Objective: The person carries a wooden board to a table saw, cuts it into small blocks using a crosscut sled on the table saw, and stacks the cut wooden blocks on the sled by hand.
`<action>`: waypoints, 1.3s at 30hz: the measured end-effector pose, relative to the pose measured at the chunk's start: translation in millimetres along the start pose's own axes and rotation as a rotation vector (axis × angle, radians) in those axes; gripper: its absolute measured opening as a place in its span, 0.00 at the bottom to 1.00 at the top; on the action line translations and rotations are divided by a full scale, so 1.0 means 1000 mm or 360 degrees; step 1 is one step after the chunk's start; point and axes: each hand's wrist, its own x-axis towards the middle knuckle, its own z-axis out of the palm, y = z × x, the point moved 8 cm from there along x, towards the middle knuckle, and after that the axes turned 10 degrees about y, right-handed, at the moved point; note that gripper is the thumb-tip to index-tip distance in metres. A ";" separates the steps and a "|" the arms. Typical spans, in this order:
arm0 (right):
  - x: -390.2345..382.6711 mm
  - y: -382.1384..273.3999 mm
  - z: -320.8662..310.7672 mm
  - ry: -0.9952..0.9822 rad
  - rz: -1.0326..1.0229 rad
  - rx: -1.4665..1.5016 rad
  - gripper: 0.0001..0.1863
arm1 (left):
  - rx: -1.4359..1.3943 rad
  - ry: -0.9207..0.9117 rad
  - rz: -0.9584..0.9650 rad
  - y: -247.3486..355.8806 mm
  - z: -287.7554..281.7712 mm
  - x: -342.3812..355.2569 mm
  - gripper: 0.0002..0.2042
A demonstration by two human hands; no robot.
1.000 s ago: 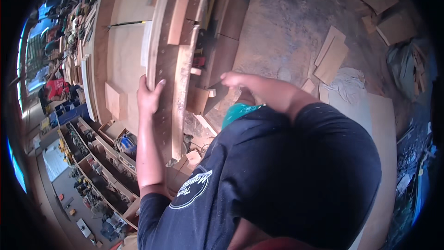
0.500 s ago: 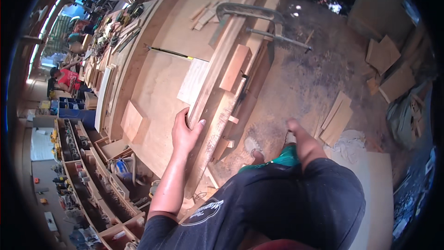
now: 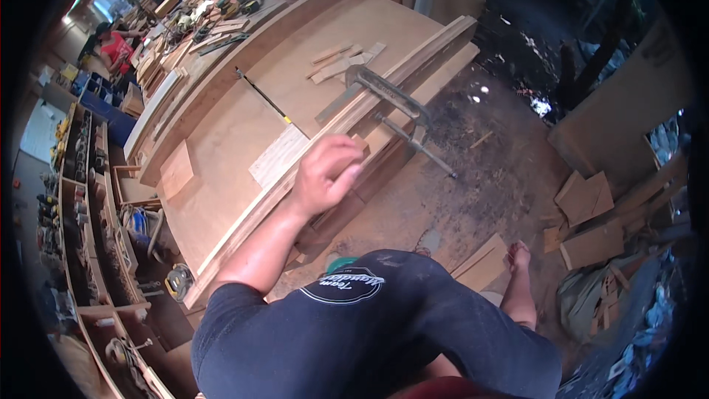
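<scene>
My left hand (image 3: 325,177) is over the long wooden rail (image 3: 436,48) along the near side of a wide plywood panel (image 3: 229,133). Its fingers curl round a wooden block (image 3: 362,145), mostly hidden under the hand; only one end shows beyond the fingertips. Farther along, a metal C-clamp (image 3: 391,96) grips the rail, its screw slanting out over the floor. On the panel close to my hand lies a pale board (image 3: 279,155). Low at my right side, my right hand (image 3: 519,255) hangs with nothing in it, its fingers loosely out.
A thin black rod with a yellow end (image 3: 262,96), wood strips (image 3: 343,63) and a reddish board (image 3: 177,170) rest on the panel. Tool shelves (image 3: 88,236) stand left. A co-worker in red (image 3: 117,50) is far left. Offcuts (image 3: 583,198) lie on the floor at right.
My left hand has left the rail's edge and moved farther along onto the block. My right hand has swung outward to the right. The whole view has turned.
</scene>
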 end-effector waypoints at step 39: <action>-0.416 -0.429 0.843 -0.2545 -0.3049 -0.1646 0.26 | 0.1041 0.1010 -0.1115 -0.154 0.085 0.074 0.11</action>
